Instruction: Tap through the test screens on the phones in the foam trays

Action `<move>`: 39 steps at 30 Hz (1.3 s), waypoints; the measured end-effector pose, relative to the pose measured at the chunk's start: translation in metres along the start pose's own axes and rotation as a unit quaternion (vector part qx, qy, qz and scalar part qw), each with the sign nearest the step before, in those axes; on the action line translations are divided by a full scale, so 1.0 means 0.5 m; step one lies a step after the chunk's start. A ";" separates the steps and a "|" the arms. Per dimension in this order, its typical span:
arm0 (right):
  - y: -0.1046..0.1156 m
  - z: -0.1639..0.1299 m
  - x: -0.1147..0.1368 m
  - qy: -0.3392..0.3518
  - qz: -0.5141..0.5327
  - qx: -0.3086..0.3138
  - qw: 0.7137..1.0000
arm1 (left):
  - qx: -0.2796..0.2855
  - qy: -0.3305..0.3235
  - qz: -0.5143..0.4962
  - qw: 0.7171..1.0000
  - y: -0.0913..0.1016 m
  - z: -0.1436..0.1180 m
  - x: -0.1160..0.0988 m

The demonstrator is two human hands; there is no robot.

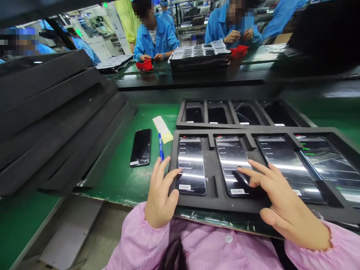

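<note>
In front of me lies a black foam tray (202, 204) with several smartphones in its slots, their screens lit with menus. My left hand (161, 193) is open at the tray's left edge, its index fingertip at the side of the leftmost smartphone (191, 153). Over the second smartphone (229, 150) my right hand (284, 202) is spread open, index finger pointing at a menu line; I cannot tell if it touches the glass. To the right sit a third smartphone (277, 153) and a fourth smartphone (323, 150), the fourth showing green marks. Neither hand holds anything.
Behind it is a second foam tray (219, 126) with dark phones. A single dark phone (140, 148), a blue pen (161, 144) and a yellow paper slip (163, 128) lie left. Black foam trays (50, 101) are stacked far left. Co-workers in blue sit across, near red bins (144, 65).
</note>
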State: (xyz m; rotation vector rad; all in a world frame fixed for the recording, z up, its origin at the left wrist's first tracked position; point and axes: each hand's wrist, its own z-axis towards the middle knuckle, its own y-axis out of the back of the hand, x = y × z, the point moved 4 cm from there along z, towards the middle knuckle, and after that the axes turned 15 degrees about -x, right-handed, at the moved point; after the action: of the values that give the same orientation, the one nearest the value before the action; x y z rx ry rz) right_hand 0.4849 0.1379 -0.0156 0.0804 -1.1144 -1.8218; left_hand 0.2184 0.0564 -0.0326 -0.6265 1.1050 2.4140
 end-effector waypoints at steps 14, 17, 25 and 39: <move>-0.012 0.015 0.014 -0.042 -0.001 0.058 0.997 | 0.057 0.033 0.004 0.998 -0.015 0.000 0.015; 0.011 0.003 -0.001 -0.071 0.012 0.002 0.997 | 0.043 0.044 0.004 0.998 -0.017 -0.005 0.026; 0.096 -0.058 -0.094 -0.133 -0.114 -0.084 0.981 | 0.049 0.104 -0.006 0.993 -0.024 -0.005 0.049; 0.136 0.021 -0.165 -0.140 -0.148 -0.013 0.979 | 0.164 0.215 -0.021 0.963 -0.022 0.042 0.073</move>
State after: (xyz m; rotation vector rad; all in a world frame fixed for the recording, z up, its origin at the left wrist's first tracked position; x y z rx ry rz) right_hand 0.5707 0.1985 0.0069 -0.0289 -1.3302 -2.1608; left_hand 0.1899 0.0858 -0.0468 -1.0721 1.6015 2.0370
